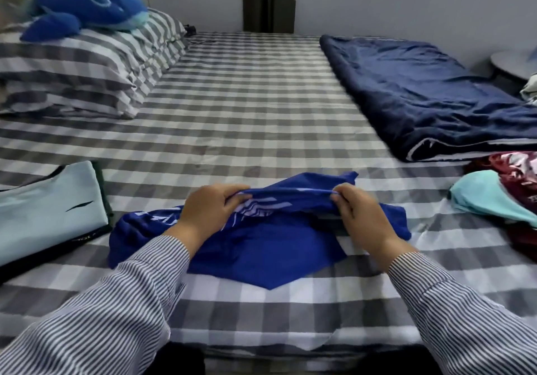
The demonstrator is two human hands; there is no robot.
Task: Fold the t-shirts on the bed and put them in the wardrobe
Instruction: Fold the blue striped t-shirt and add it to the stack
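i'm seeing my left hand (213,210) and right hand (359,215) pinching a raised fold of the royal blue t-shirt (261,246), white-printed and crumpled, lying on the checked bed (247,107) just before me.

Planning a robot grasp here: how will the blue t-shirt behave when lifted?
Likely floppy: the blue t-shirt sags between the left hand and right hand. Probably light, since finger pinches hold its edge. It bunches, so it won't keep shape.
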